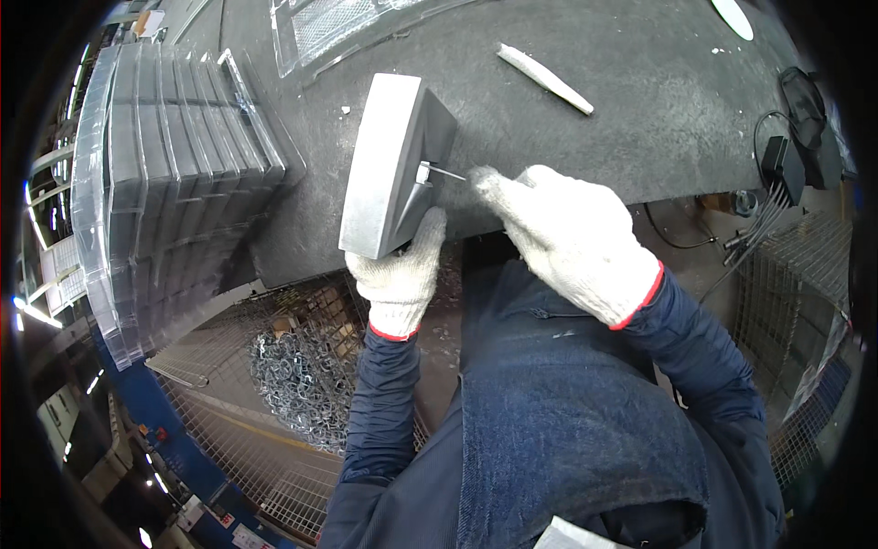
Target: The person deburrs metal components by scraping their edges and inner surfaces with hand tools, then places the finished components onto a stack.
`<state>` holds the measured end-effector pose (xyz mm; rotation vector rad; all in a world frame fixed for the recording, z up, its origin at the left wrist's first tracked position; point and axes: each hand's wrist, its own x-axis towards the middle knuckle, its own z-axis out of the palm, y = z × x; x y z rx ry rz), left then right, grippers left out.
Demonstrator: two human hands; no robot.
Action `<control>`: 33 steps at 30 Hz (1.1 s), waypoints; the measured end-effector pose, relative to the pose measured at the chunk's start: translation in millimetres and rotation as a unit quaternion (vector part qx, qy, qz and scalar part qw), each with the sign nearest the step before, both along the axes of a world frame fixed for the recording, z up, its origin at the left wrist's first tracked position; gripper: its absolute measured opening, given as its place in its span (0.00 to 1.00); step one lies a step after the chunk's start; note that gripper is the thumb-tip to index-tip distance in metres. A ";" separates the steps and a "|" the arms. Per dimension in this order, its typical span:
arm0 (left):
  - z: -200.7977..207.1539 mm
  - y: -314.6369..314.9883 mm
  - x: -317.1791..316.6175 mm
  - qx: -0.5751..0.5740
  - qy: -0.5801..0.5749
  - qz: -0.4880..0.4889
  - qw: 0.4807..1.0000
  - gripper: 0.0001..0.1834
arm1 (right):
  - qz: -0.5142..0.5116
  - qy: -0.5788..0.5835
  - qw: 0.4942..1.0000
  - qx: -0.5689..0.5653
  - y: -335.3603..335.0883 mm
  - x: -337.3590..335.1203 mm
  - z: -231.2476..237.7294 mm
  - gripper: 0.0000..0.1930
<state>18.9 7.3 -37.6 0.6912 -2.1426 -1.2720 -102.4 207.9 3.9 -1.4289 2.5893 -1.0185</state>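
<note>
My left hand (402, 284), in a white knit glove with a red cuff, closes round the lower end of a grey wedge-shaped metal casting (380, 169). The casting is held tilted on edge over the worktable, its smooth pale face to the left and its hollowed side to the right. From a small bright lug on that hollowed side, a thin metal rod (447, 172) runs to the fingertips of my right hand (576, 233). The right hand wears a matching glove, and its fingers are pinched together, slightly blurred, with dark-stained tips at the rod's end.
A dark grey worktable (640, 119) spreads ahead. Stacked clear plastic trays (174, 174) stand at left, and another clear tray (329, 27) lies at the back. A whitish stick (546, 80) lies beyond my hands. Below are metal clips (302, 384) in a wire basket; black devices (784, 169) sit right.
</note>
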 end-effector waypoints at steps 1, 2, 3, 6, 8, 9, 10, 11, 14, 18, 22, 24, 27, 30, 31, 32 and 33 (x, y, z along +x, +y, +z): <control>-1.7 -0.7 0.4 0.003 -0.001 -0.009 1.000 0.30 | 0.000 -0.026 1.000 -0.003 0.4 3.2 0.9 0.16; -7.9 -0.6 2.5 0.002 -0.001 -0.004 1.000 0.30 | 0.010 -0.038 0.999 0.009 1.2 6.7 5.0 0.16; -17.5 1.5 5.2 -0.020 0.032 0.023 0.999 0.32 | 0.014 -0.037 0.999 0.008 1.0 9.7 11.0 0.16; -20.8 0.8 7.5 -0.052 0.042 0.037 0.997 0.35 | -0.006 0.019 0.998 0.052 -2.6 11.3 15.9 0.15; -15.9 -1.4 6.3 -0.061 0.020 0.023 0.998 0.38 | -0.003 0.025 0.998 0.054 -10.6 3.7 6.2 0.16; -12.3 -2.5 4.0 -0.059 0.001 0.003 0.998 0.39 | 0.001 0.030 0.998 0.055 -12.6 1.2 5.0 0.17; -10.5 -2.6 2.1 -0.057 -0.018 -0.017 0.998 0.40 | -0.003 0.029 0.997 0.076 -10.7 4.9 11.1 0.18; -11.5 -3.6 5.1 -0.058 -0.019 -0.014 0.998 0.40 | 0.000 0.028 0.997 0.075 -8.5 11.5 16.8 0.18; -18.7 -2.6 8.7 -0.070 0.013 0.003 0.997 0.37 | 0.020 -0.026 0.996 0.084 0.2 15.5 30.5 0.19; -21.9 -3.5 4.7 -0.132 0.011 -0.019 0.991 0.33 | 0.021 0.026 0.994 0.102 -22.0 -2.7 18.3 0.19; -18.7 -0.5 0.8 -0.086 0.052 0.034 0.994 0.24 | 0.016 -0.004 0.998 0.063 -15.8 1.4 22.0 0.18; -9.9 -1.7 0.3 -0.035 0.041 -0.002 0.999 0.22 | 0.064 -0.075 0.995 0.023 -5.0 -3.8 27.4 0.17; -7.2 -2.9 2.7 0.000 0.019 -0.015 1.000 0.23 | 0.027 -0.025 0.998 0.055 -16.3 -7.5 23.4 0.16; 1.1 -4.4 0.3 -0.031 0.010 -0.024 0.999 0.22 | 0.000 -0.029 0.999 0.033 -29.2 -0.4 12.6 0.15; 7.3 -3.8 -0.2 -0.021 0.015 -0.032 0.999 0.23 | -0.001 -0.044 0.999 -0.009 -26.2 1.6 8.6 0.15; 14.4 -2.8 3.4 -0.012 0.016 -0.035 0.999 0.24 | 0.004 -0.041 0.999 -0.011 -23.0 3.7 6.2 0.15; 27.8 -6.7 4.2 0.098 0.015 -0.069 0.993 0.31 | 0.004 -0.054 0.998 -0.040 -18.7 2.0 3.7 0.16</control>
